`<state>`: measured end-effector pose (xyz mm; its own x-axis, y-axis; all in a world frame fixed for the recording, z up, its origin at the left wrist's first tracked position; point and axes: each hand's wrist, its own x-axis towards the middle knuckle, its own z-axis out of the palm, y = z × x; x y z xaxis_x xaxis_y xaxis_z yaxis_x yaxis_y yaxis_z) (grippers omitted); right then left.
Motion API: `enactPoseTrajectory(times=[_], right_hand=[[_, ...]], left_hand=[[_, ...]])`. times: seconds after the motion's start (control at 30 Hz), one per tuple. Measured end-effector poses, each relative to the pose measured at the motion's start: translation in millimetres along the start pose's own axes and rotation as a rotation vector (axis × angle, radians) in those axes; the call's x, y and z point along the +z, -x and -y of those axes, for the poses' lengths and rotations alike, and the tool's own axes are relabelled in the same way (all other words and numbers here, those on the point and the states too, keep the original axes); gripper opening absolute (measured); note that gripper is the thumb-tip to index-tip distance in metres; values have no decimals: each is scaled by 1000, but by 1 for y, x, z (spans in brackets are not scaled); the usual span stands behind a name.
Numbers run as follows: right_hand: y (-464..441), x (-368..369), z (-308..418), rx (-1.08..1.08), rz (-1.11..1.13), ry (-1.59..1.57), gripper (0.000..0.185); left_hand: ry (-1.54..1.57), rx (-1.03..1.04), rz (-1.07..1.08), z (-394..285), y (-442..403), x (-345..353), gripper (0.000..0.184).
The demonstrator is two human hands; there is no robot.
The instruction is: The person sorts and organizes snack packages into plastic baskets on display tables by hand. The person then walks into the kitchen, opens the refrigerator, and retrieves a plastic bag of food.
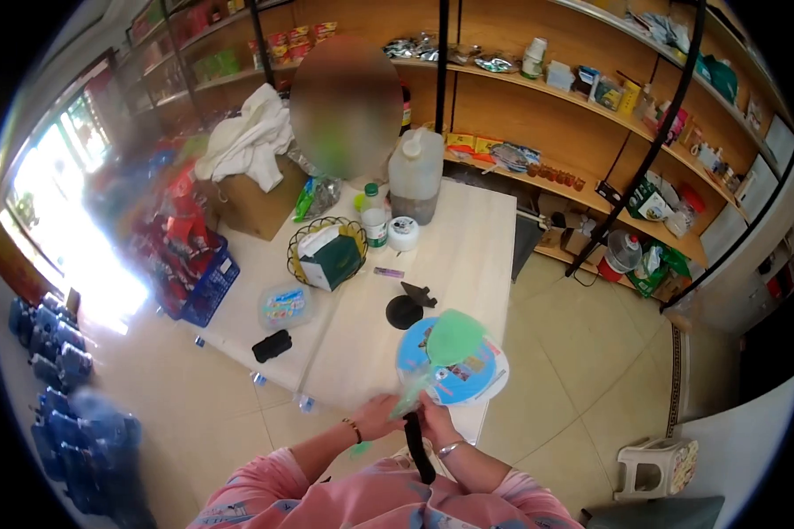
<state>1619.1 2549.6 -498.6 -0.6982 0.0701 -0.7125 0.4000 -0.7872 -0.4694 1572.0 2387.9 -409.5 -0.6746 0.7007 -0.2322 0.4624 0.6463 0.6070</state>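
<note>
My left hand [377, 418] is closed around the lower end of a pale green, see-through strip. The strip runs up to a flat, rounded green piece [456, 338]; I cannot tell its exact kind. My right hand [437, 420] is closed beside it, its fingers at the same lower end. A black, narrow, curved piece [418, 448] hangs between my hands toward my pink clothes. Under the green piece, a round blue printed disc [451, 381] lies at the table edge. Just beyond sit a black round thing [404, 312] and a dark small piece [419, 294].
The pale table [468, 238] bears a wire basket [327, 254], a white jug [415, 176], a clear lidded box [285, 306], a black object [272, 346] and a blue crate [205, 291]. Shelves [582, 110] line the back. A stool [657, 467] stands right; blue water bottles [71, 432] stand left.
</note>
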Motion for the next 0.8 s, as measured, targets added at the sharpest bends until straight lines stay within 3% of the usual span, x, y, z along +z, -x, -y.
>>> enactPoseTrajectory(times=[0.03,0.1,0.17,0.23,0.3,0.37,0.43,0.47,0.53,0.6,0.63,0.7,0.77,0.8], right_hand=[[-6,1,3,58,6,16,26],[-14,11,12,60,29,57,26],[-18,23,25,66,47,99,26],[-22,37,45,200,-5,298,29],[-28,43,52,182,8,290,33],[-35,45,54,228,36,323,35],[-18,59,60,233,-21,343,37],[-15,62,61,190,-30,493,39],[-9,65,64,142,-43,643,43],[-2,61,66,52,60,964,46],[-3,56,63,49,55,963,46],[-4,41,53,-132,133,1068,46],[4,29,46,-201,143,1109,44],[12,25,43,-266,163,1152,43]], left_hand=[[-8,11,8,16,5,0,44],[-83,109,-271,54,13,1,41],[-9,-19,-413,82,24,-11,34],[-29,-54,-534,95,34,-40,29],[-133,-33,-656,120,42,-61,28],[-290,-157,-803,150,53,-76,33],[-427,-343,-861,172,59,-91,53],[-428,-335,-859,174,60,-96,53],[-505,-690,-723,174,64,-104,75],[-432,-685,-679,183,66,-110,81],[-363,-688,-633,187,66,-111,87],[-375,-666,-617,185,64,-115,82],[-450,-453,-626,199,64,-115,76],[-447,-459,-626,203,62,-115,76]])
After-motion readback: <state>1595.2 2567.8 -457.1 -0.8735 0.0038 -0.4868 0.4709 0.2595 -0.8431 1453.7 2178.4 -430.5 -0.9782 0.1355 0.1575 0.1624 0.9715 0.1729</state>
